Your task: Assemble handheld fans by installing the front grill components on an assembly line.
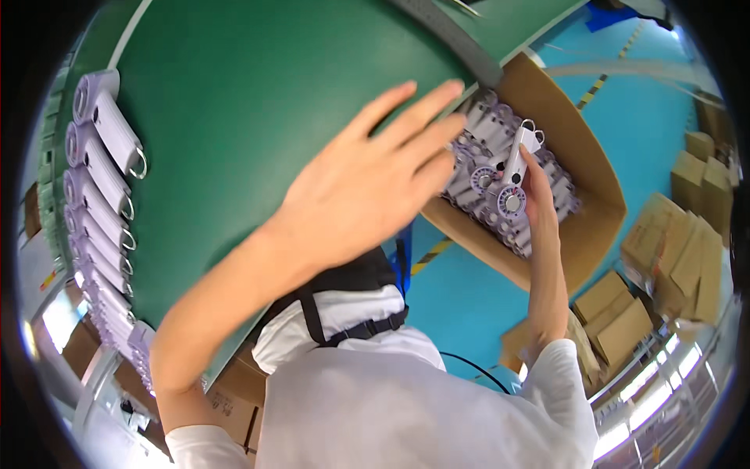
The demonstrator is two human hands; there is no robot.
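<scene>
My left hand (367, 176) is open, fingers spread and palm down, above the green table near its right edge. It holds nothing. Over the cardboard box (595, 184) on the right, my right hand (539, 187) is closed on a small white and lilac handheld fan (512, 200) with a round grille and a metal ring. A second fan (483, 180) shows close beside it; I cannot tell whether it is held too. Many similar fans (488, 125) lie heaped inside the box. Along the table's left side runs a row of matching fans (116, 133), overlapping, rings pointing right.
The green table (234, 86) fills the upper left. A dark grey strap-like bar (453, 39) crosses its far right corner toward the box. Flattened and folded cartons (672, 250) stand on the blue floor (461, 313) at the right. A black cable (476, 366) trails beside me.
</scene>
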